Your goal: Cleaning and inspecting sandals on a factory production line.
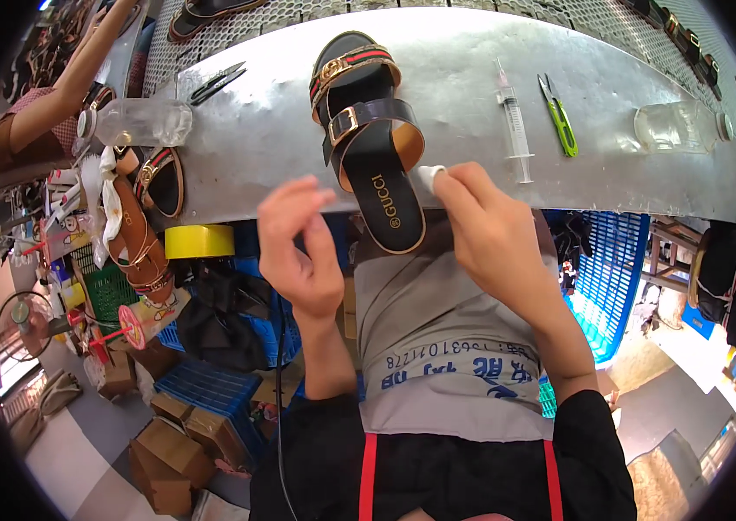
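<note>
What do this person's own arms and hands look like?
The left hand and right hand are bare human hands, with no gloves or watch visible. The forearms are uncovered too, up to plain black sleeves that end near the elbows. A thin dark cord hangs beside the left one.

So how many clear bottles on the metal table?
2 on the metal table: left bottle near its left end, right bottle near its right end. More could be hidden in the clutter off the table.
</note>
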`<state>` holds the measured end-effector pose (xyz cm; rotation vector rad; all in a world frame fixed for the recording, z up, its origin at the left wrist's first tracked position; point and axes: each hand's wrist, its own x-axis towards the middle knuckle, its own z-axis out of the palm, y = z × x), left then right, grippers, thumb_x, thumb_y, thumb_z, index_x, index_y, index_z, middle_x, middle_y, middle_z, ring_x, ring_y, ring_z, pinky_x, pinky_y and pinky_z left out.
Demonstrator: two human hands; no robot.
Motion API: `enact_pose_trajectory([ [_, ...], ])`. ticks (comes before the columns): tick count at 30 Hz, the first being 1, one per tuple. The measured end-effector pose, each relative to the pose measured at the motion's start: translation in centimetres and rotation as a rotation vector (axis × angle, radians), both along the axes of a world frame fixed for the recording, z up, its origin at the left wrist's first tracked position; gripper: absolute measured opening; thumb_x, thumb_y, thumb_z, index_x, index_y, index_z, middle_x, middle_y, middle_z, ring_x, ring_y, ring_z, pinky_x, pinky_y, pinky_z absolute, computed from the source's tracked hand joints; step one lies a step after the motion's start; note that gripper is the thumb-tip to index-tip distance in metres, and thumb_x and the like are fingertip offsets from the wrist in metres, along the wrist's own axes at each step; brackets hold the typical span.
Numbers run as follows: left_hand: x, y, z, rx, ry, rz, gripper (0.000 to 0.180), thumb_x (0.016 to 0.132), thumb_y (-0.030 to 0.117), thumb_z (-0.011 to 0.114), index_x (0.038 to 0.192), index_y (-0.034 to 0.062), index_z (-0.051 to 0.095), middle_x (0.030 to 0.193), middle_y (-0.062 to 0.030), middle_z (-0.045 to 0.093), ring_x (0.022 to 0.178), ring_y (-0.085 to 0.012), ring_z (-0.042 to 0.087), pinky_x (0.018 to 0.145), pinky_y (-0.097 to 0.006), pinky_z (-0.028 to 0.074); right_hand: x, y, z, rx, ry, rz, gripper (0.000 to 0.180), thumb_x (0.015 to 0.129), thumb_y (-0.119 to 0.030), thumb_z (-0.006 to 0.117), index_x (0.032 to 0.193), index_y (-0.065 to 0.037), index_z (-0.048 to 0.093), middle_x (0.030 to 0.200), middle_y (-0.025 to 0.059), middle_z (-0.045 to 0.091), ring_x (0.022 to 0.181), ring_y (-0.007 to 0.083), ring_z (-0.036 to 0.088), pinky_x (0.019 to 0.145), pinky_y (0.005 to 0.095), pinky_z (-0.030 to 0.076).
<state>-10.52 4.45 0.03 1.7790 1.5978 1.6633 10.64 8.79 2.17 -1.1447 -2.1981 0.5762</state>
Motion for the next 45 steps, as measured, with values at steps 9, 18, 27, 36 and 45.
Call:
enact_pose_trajectory([
  [9,1.4,5.6,-1.6,-0.070,0.314,0.020,0.037,0.099,0.019,0.047,0.129,-0.0005,0.057,0.132,-0.0172,0.058,0.125,-0.0373,0.052,0.108,-0.045,0.038,-0.9,-3.0,-0.3,0.111,-0.244,0.021,0.038,0.071,-0.004,0.064,0.109,-0.001,0.061,0.095,0.0065,0.056,0.072,0.0183,0.058,0.058,0.0294,0.050],
  [18,1.3,5.9,-1.7,-0.060,0.349,0.058,0.037,0.100,0.022,0.046,0.126,-0.0001,0.059,0.131,-0.0160,0.059,0.123,-0.0370,0.053,0.105,-0.046,0.041,-2.5,-2.0,-0.1,0.127,-0.283,-0.006,0.035,0.070,-0.009,0.064,0.103,0.001,0.065,0.097,0.0069,0.058,0.066,0.0160,0.053,0.056,0.0263,0.045],
  [27,1.6,6.0,-1.7,-0.061,0.345,0.070,0.037,0.099,0.022,0.047,0.125,-0.0003,0.060,0.130,-0.0152,0.060,0.123,-0.0369,0.052,0.104,-0.045,0.041,-2.8,-2.5,-0.4,0.181,-0.333,-0.040,0.035,0.069,-0.011,0.065,0.102,-0.001,0.067,0.098,0.0057,0.058,0.066,0.0133,0.050,0.052,0.0240,0.041],
  [36,1.6,6.1,-1.7,-0.063,0.368,0.060,0.037,0.099,0.022,0.047,0.125,-0.0004,0.060,0.130,-0.0151,0.060,0.122,-0.0367,0.053,0.104,-0.045,0.041,-2.6,-2.8,-0.1,0.159,-0.317,-0.042,0.032,0.072,-0.012,0.065,0.102,-0.003,0.067,0.097,0.0038,0.058,0.065,0.0126,0.050,0.052,0.0236,0.042],
  [45,1.8,6.2,-1.8,-0.060,0.366,0.063,0.037,0.099,0.023,0.047,0.124,0.0000,0.061,0.129,-0.0150,0.061,0.122,-0.0364,0.053,0.103,-0.045,0.041,-2.2,-2.8,1.1,-0.053,-0.234,-0.061,0.041,0.067,0.005,0.062,0.108,0.004,0.065,0.100,0.0112,0.061,0.077,0.0242,0.063,0.062,0.0332,0.051],
])
